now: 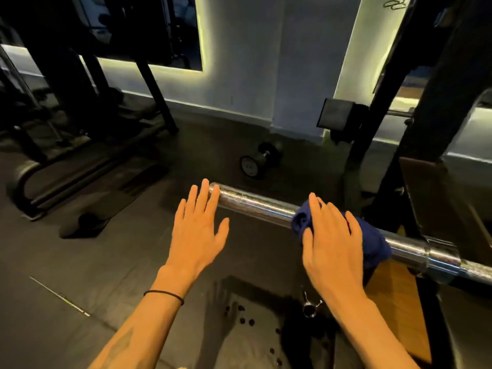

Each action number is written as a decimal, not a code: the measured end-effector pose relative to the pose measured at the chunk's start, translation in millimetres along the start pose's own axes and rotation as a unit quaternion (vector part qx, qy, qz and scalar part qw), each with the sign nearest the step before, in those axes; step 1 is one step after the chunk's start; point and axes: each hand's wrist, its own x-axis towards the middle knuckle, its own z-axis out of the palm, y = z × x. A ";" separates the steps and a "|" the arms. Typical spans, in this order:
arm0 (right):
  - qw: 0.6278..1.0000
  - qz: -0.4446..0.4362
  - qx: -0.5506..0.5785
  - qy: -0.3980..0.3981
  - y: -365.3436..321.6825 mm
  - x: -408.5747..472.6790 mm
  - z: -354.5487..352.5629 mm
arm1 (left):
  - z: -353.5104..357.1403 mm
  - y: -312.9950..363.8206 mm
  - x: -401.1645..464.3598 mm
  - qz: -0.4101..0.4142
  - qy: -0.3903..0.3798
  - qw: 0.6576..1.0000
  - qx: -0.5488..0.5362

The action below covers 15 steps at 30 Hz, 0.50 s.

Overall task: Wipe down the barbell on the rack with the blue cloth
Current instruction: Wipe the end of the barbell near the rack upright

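The barbell (pixel 261 206) runs from its free end at upper left down to the rack (pixel 399 145) at right, across in front of me. My right hand (pixel 331 235) presses the blue cloth (pixel 375 246) on the sleeve, fingers spread over it. My left hand (pixel 198 225) lies flat and empty, fingertips at the bar's end. One barbell, one cloth, two hands. My right hand is nearer the unwiped collar.

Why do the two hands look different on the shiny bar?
The right hand presses the blue cloth onto the barbell; the left hand holds nothing, fingertips at the bar's end. The left wrist wears a black band; the right is bare. Both have straight fingers.
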 end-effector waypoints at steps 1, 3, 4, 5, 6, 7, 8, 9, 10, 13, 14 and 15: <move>1.000 0.009 0.004 -0.003 -8.0 3.2 4.0 | 5.3 1.0 -1.9 0.006 -0.004 1.000 -0.015; 1.000 -0.011 0.011 -0.011 -33.1 13.0 14.9 | 12.4 6.7 -5.6 0.011 -0.007 0.999 -0.044; 0.999 -0.039 0.010 -0.019 -47.7 18.6 20.5 | 14.0 8.9 -6.5 0.010 -0.008 0.999 -0.051; 0.997 -0.067 0.012 -0.032 -62.6 24.1 25.2 | 14.2 9.5 -6.8 0.008 -0.009 0.998 -0.055; 0.994 -0.093 0.017 -0.048 -76.3 29.4 29.2 | 13.7 8.5 -6.3 0.009 -0.012 0.998 -0.059; 0.991 -0.114 0.023 -0.065 -88.0 33.9 32.3 | 11.4 5.9 -5.7 0.012 -0.013 0.998 -0.061; 0.988 -0.129 0.024 -0.079 -95.7 38.0 34.5 | 8.4 2.0 -4.5 0.017 -0.015 0.998 -0.060; 0.986 -0.140 0.020 -0.083 -97.8 41.1 35.4 | 5.5 -2.3 -2.8 0.024 -0.017 0.998 -0.053; 0.986 -0.145 0.009 -0.078 -94.2 42.2 33.1 | 2.5 -7.3 -1.5 0.031 -0.020 0.998 -0.041; 0.993 -0.108 -0.008 -0.056 -61.6 30.8 19.3 | -6.7 -19.5 -0.2 0.052 -0.024 0.998 -0.009; 0.996 -0.078 0.000 -0.045 -48.3 23.1 16.4 | -6.6 -21.4 -0.1 0.054 -0.024 0.998 -0.008; 0.999 -0.041 0.010 -0.032 -38.9 14.7 13.0 | -5.4 -21.8 -0.5 0.054 -0.025 0.998 -0.011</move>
